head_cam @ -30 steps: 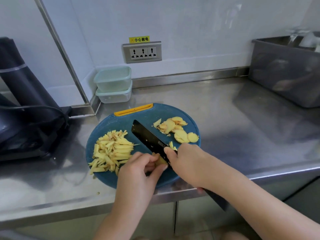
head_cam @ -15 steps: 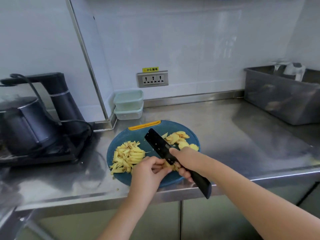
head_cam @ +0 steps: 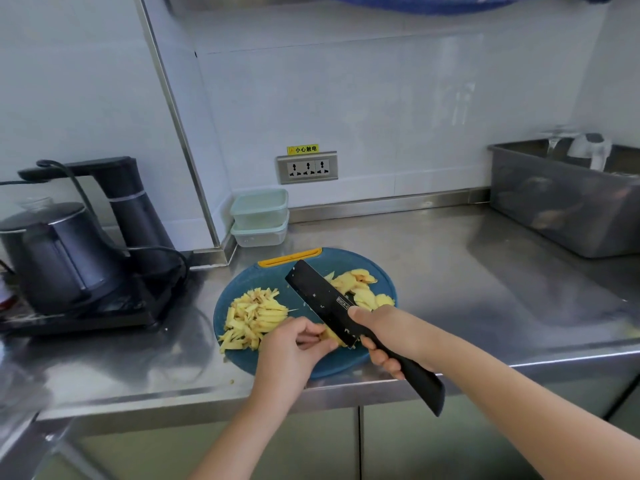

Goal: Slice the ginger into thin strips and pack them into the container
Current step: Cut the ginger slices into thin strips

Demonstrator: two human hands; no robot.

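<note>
A round blue cutting board point(head_cam: 242, 282) lies on the steel counter. A pile of ginger strips point(head_cam: 252, 317) covers its left side, and flat ginger slices point(head_cam: 360, 289) lie on its right. My right hand point(head_cam: 384, 332) grips a black knife point(head_cam: 322, 299), forefinger along the blade, blade pointing away to the left. My left hand point(head_cam: 294, 344) holds a small stack of ginger point(head_cam: 329, 336) against the blade's near end with curled fingers. Two stacked clear containers point(head_cam: 259, 216) with pale green lids stand by the wall behind the board.
A black kettle point(head_cam: 59, 251) on its base with a water tower point(head_cam: 131, 202) and cable fills the left counter. A grey bin point(head_cam: 568, 206) stands at the back right. A wall socket point(head_cam: 306, 167) sits above the containers. The counter edge runs just below the board.
The view has tilted up and pulled back, bringing the kettle into sight. Both hands stay at the board's near edge, with the knife still over the ginger.
</note>
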